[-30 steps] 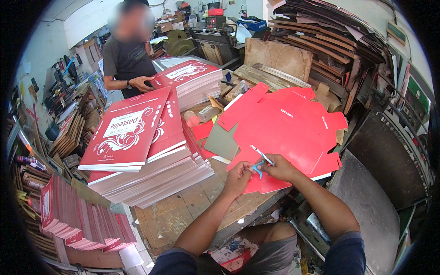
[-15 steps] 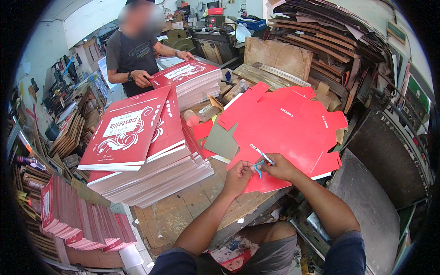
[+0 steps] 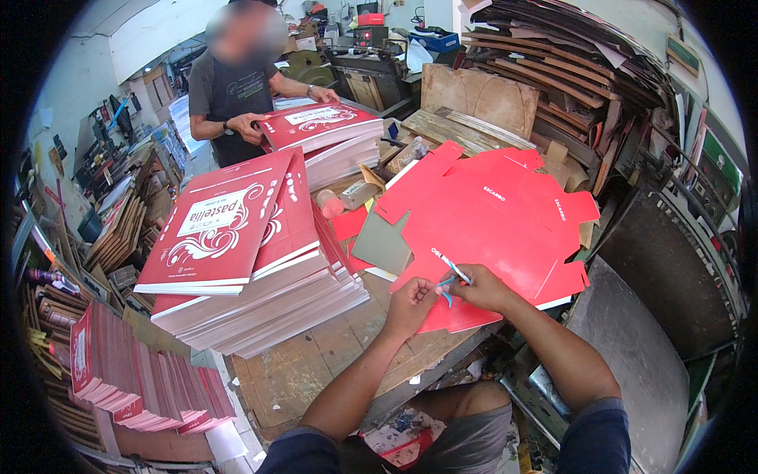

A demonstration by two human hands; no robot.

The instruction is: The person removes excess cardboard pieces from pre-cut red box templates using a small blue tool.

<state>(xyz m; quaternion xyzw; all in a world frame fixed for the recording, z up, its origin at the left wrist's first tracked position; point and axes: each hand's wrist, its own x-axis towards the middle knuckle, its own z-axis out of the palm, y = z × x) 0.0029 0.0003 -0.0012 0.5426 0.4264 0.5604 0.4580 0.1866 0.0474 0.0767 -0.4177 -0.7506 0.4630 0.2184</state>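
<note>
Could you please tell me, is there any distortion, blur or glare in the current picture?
Head view: fisheye distortion seems to bow the stacked boards near the rim, and the corners are black; head view: a blurred patch covers the co-worker's head; head view: left hand and right hand look fairly sharp, and the red sheet shows no harsh glare.

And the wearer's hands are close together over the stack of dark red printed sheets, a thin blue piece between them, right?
Not over the stack: the head view shows the left hand and right hand over the flat red carton sheet, the thin blue piece between them.
</note>
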